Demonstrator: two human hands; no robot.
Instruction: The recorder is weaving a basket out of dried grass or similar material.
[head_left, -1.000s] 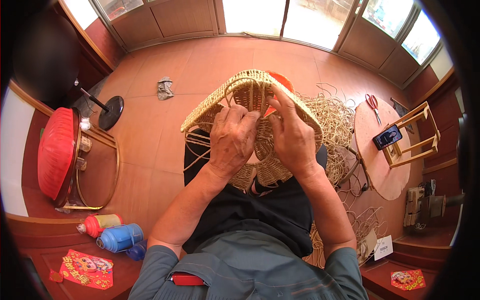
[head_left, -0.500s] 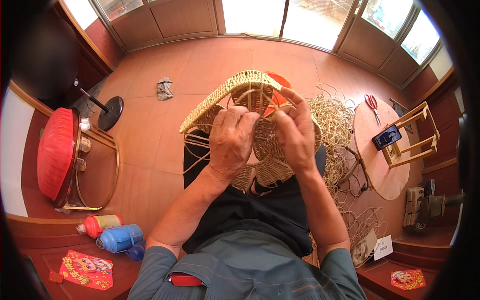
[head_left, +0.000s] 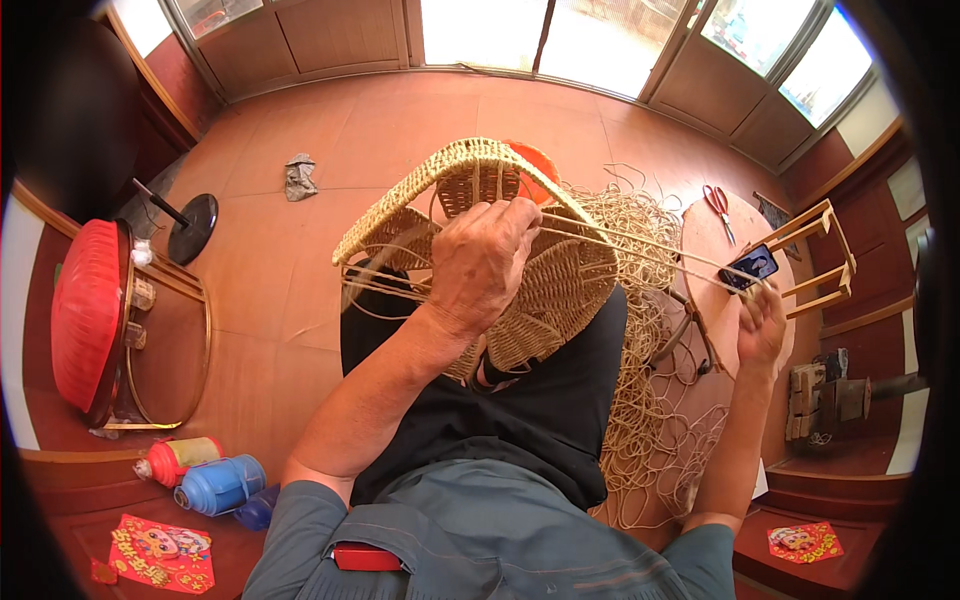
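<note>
Basketwork in hand: the woven straw basket is propped on the lap and steadied by the left hand, closed over its rim, so the weave stays firm. Pale strands are drawn taut — pinched in the right hand, held out beside the loose straw pile.

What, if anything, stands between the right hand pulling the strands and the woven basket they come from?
Nothing visible does. The strands run free from the basket, held by the left hand, to the right hand, passing above the pile of loose cane.
</note>
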